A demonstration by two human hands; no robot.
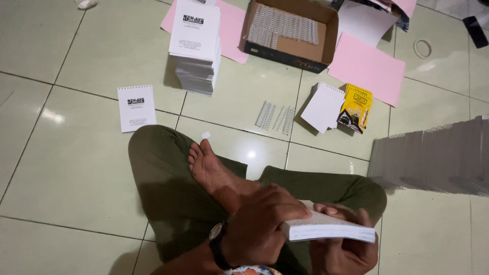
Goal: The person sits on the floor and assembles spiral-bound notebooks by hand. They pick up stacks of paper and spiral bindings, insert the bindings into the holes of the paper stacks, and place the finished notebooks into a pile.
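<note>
Both my hands hold a small white pad of punched sheets (331,230) above my crossed legs. My left hand (260,226) lies over its near-left end, a watch on that wrist. My right hand (344,244) grips the pad from below and at the right, thumb on top. Loose wire binding coils (275,117) lie on the tiled floor ahead. A bound white notepad (136,107) lies to the left. Two finished notepads, one white (322,107) and one yellow (356,108), lie to the right of the coils.
A tall stack of white printed sheets (196,48) stands ahead on the left. A cardboard box (305,48) holds several rows of coils. Pink sheets (368,67) lie around it. A long grey row of stacked pads (433,160) fills the right. A tape ring (422,48) lies far right.
</note>
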